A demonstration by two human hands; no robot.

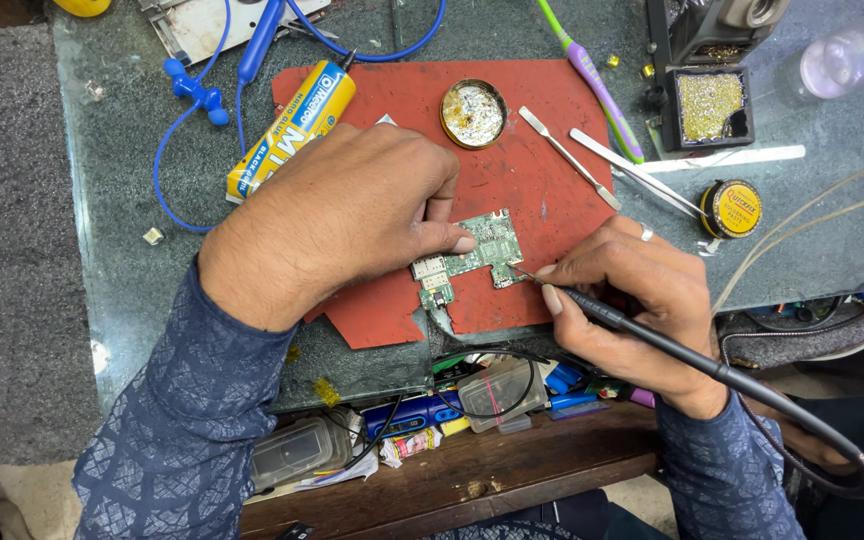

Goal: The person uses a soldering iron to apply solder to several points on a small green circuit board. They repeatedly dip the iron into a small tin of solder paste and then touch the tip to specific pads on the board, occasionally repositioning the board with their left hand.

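Observation:
A small green circuit board lies on a red mat at the middle of the bench. My left hand presses down on the board's left part, fingers flat over it. My right hand grips a black soldering iron like a pen. The iron's thin tip touches the board's right edge. Its black cable runs off to the lower right.
A yellow glue tube, a round tin of flux, metal pry tools, tweezers, a tip-cleaner box with brass wool, a small yellow tin, and blue earphones lie about. Plastic boxes sit below the bench edge.

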